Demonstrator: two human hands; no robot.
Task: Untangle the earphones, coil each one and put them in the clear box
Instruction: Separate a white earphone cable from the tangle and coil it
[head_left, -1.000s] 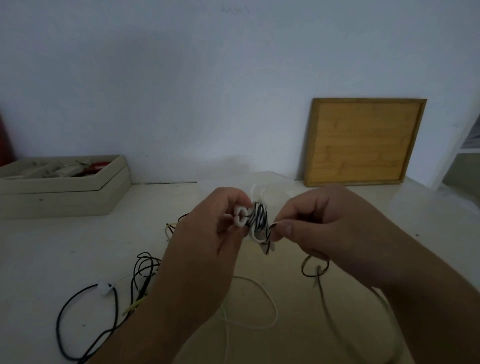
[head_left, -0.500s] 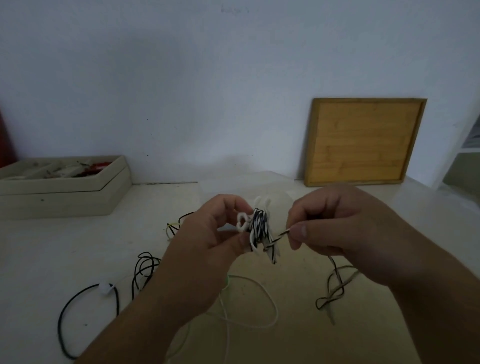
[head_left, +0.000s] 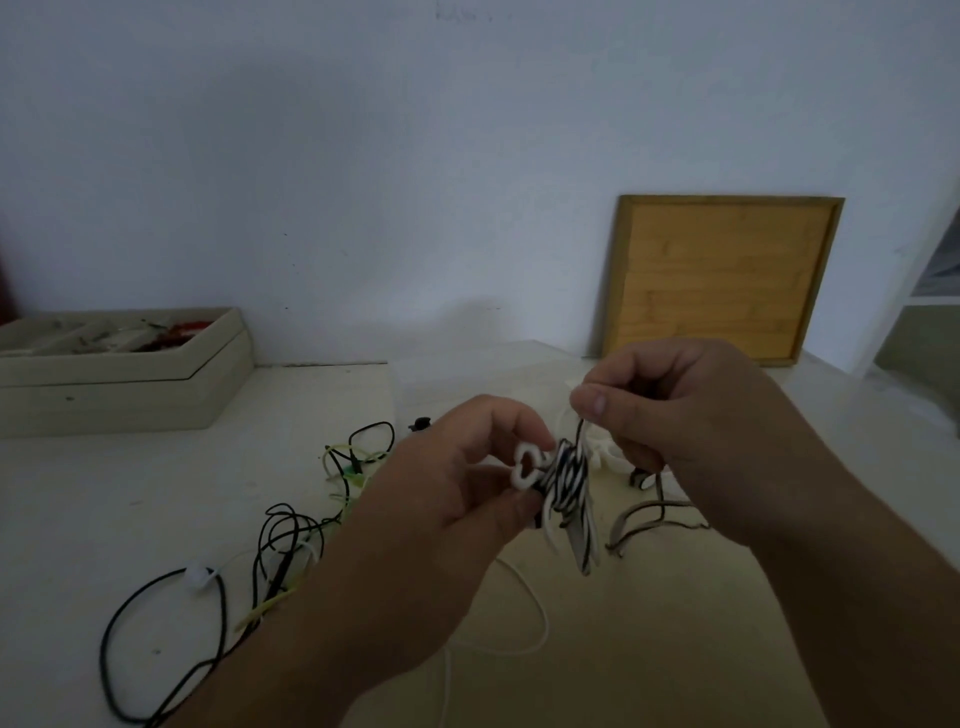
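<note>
Blk/wht earphone bundle (head_left: 566, 483), held over bench (head_left: 104, 493) mid.
L hand (head_left: 441, 499) fingers clamped on bundle; R hand (head_left: 691, 431) thumb/forefinger pinch its cord (head_left: 580, 432).

A square wooden board (head_left: 722, 280) with a darker raised frame leans upright against the wall (head_left: 363, 156), its lower edge resting on the table (head_left: 104, 493). Behind and to the left of the board the wall is plain and pale, bluish-grey in the dim light, with a few small dark specks. The table under the board is off-white and scuffed. Far left of the board, against the same wall, sits a shallow beige tray (head_left: 130, 395) with compartments holding small odds, some of them red. Just right of the board stands a white shelf unit (head_left: 906, 296), cut off at the edge of view
</note>
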